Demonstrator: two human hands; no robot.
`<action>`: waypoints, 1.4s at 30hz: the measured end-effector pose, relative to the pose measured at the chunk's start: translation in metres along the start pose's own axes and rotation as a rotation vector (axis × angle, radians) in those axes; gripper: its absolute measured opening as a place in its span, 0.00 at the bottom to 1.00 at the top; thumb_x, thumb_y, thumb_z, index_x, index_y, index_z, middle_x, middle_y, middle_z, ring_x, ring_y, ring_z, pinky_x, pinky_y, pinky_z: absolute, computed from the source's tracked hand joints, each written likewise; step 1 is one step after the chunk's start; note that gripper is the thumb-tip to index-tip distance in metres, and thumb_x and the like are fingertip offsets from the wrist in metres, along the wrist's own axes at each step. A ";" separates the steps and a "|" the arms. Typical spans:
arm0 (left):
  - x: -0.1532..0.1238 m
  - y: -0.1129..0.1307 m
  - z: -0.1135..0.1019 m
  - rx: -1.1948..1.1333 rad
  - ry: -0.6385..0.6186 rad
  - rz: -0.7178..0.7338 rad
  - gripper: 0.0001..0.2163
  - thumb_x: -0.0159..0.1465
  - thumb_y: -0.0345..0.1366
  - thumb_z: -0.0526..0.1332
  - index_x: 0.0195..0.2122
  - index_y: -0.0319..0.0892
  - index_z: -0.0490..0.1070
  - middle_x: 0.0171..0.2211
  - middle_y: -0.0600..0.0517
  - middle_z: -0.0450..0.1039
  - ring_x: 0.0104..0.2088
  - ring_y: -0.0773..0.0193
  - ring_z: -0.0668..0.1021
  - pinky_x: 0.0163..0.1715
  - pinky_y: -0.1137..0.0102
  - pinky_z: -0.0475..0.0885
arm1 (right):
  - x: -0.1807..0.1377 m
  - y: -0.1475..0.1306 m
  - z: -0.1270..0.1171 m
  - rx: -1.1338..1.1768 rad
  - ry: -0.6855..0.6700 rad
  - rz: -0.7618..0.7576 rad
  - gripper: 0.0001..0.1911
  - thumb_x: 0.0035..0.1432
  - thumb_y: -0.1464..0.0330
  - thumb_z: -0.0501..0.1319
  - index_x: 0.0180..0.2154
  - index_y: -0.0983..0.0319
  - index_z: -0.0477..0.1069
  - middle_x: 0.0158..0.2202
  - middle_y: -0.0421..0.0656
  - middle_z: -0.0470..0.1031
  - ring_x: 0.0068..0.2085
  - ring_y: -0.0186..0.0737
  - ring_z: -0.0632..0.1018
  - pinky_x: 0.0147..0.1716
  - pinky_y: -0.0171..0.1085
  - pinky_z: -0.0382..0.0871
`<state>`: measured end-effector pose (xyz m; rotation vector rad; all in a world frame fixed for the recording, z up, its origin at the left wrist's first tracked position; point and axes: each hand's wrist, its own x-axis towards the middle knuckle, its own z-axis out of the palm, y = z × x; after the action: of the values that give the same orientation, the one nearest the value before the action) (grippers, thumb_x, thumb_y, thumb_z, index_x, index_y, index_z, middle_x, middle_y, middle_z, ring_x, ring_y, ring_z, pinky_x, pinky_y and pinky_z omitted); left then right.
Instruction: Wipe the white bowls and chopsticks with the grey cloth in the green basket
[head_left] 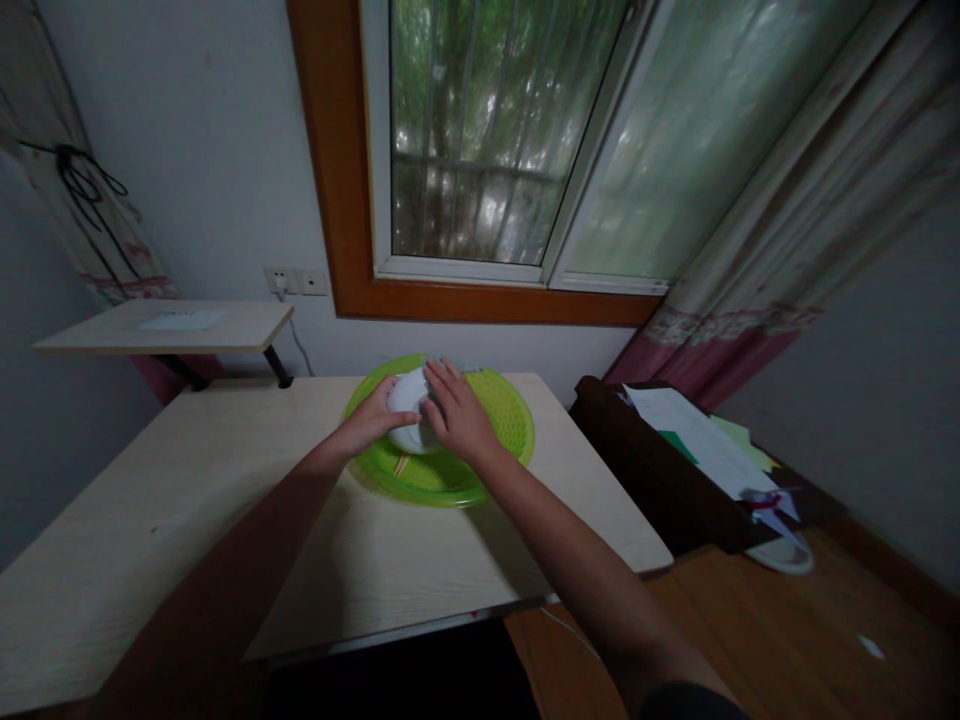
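A round green plastic basket tray point(501, 412) lies on the far middle of a pale wooden table point(187, 520). In it sits a white rounded object, perhaps a bowl turned over point(409, 400). My left hand point(375, 415) grips its left side with fingers curled round it. My right hand point(456, 408) lies on its right side, fingers together and pressed over the top. A thin wooden stick point(401, 465) pokes out under the white object.
A small raised shelf point(161, 328) with a paper on it stands at the back left. A dark low cabinet point(660, 470) with papers is to the right. A window and curtain are behind. Wooden floor lies at the lower right.
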<state>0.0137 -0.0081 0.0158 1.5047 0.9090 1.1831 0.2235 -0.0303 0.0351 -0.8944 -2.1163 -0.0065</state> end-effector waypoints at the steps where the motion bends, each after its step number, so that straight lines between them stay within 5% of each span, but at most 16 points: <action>1: 0.001 -0.001 0.000 0.020 -0.004 0.016 0.32 0.48 0.40 0.78 0.53 0.43 0.70 0.51 0.47 0.76 0.54 0.48 0.77 0.57 0.58 0.71 | 0.000 -0.004 0.000 -0.020 -0.048 -0.061 0.28 0.74 0.64 0.54 0.72 0.61 0.61 0.74 0.52 0.62 0.77 0.52 0.55 0.73 0.60 0.55; 7: 0.004 -0.005 0.002 -0.024 0.063 0.092 0.31 0.45 0.38 0.79 0.50 0.42 0.72 0.50 0.46 0.76 0.54 0.48 0.77 0.60 0.55 0.69 | 0.001 -0.013 0.001 -0.081 -0.104 -0.177 0.28 0.75 0.65 0.53 0.73 0.59 0.59 0.74 0.48 0.61 0.77 0.50 0.55 0.73 0.60 0.54; 15: -0.001 0.001 -0.002 -0.316 0.254 0.059 0.33 0.46 0.36 0.80 0.50 0.44 0.66 0.49 0.49 0.76 0.50 0.54 0.79 0.51 0.63 0.76 | -0.001 0.025 0.001 0.180 0.146 0.203 0.32 0.73 0.56 0.55 0.72 0.60 0.60 0.74 0.52 0.61 0.74 0.50 0.61 0.75 0.55 0.52; 24: -0.004 0.003 -0.007 -0.455 0.290 0.055 0.30 0.52 0.34 0.78 0.52 0.46 0.64 0.54 0.49 0.76 0.54 0.55 0.79 0.51 0.63 0.78 | -0.008 0.040 0.020 0.643 0.134 0.585 0.43 0.60 0.52 0.67 0.70 0.60 0.61 0.69 0.52 0.68 0.67 0.50 0.72 0.69 0.51 0.63; 32: -0.003 0.006 -0.004 -0.348 0.185 -0.029 0.29 0.50 0.37 0.79 0.50 0.43 0.68 0.49 0.47 0.77 0.49 0.53 0.80 0.47 0.63 0.77 | -0.008 0.050 0.018 0.573 0.245 0.644 0.32 0.59 0.58 0.67 0.63 0.59 0.71 0.64 0.51 0.74 0.63 0.52 0.75 0.66 0.53 0.66; 42: -0.001 -0.001 -0.003 -0.165 0.117 -0.052 0.29 0.48 0.40 0.79 0.49 0.40 0.71 0.46 0.46 0.77 0.47 0.51 0.79 0.48 0.60 0.75 | -0.007 0.046 0.016 0.364 0.262 0.480 0.24 0.64 0.59 0.62 0.58 0.60 0.77 0.59 0.52 0.78 0.60 0.51 0.76 0.66 0.51 0.66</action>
<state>0.0111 -0.0079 0.0149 1.2843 0.8999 1.2864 0.2429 0.0048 0.0062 -1.0859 -1.5550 0.4681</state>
